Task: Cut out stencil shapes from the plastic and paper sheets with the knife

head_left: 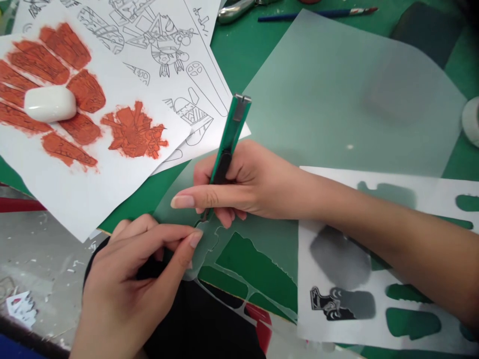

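Note:
A green craft knife (230,132) stands steeply in my right hand (243,187), its tip down on a frosted translucent plastic sheet (348,119). My left hand (138,274) is closed, thumb and forefinger pinching a partly cut piece of that sheet (204,247) just below the blade. A wavy cut line runs beside the fingertips. To the right of the piece, openings in the sheet show the green table, and thin strips of plastic hang past the table edge. The blade's very tip is hard to make out.
Line drawings on paper (164,45) and a sheet with orange-red shaded shapes (136,132) lie at left, under a white earbud-like case (50,103). A paper stencil with cut-outs (337,331) lies below my right forearm. A paintbrush (318,14) rests at the back.

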### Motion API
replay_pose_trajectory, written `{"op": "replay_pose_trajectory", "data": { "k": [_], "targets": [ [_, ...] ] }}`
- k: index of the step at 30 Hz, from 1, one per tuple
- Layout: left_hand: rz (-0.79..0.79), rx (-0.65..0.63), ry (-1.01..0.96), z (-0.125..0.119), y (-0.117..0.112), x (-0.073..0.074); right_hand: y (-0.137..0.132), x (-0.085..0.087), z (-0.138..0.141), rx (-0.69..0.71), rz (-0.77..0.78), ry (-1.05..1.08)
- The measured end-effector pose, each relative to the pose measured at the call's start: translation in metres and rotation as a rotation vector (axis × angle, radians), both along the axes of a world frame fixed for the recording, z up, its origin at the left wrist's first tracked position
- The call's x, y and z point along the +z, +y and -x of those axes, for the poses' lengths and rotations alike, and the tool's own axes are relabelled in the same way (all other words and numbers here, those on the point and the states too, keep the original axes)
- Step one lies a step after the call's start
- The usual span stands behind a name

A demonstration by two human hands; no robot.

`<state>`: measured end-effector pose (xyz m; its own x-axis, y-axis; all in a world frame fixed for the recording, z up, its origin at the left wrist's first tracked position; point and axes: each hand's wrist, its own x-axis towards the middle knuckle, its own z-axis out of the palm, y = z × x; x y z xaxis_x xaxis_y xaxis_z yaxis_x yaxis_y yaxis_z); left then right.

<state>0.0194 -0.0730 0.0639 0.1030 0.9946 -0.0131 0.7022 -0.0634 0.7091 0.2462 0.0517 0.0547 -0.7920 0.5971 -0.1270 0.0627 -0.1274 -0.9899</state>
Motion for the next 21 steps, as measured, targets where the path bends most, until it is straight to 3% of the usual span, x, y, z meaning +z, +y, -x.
{"op": "replay_pose_trajectory", "data": {
  "k": [21],
  "targets": [
    [-0.008, 0.006, 0.026, -0.001, -0.001, 0.0, -0.011, -0.004, 0.005, -0.107, -0.082, 0.057]
  ]
}}
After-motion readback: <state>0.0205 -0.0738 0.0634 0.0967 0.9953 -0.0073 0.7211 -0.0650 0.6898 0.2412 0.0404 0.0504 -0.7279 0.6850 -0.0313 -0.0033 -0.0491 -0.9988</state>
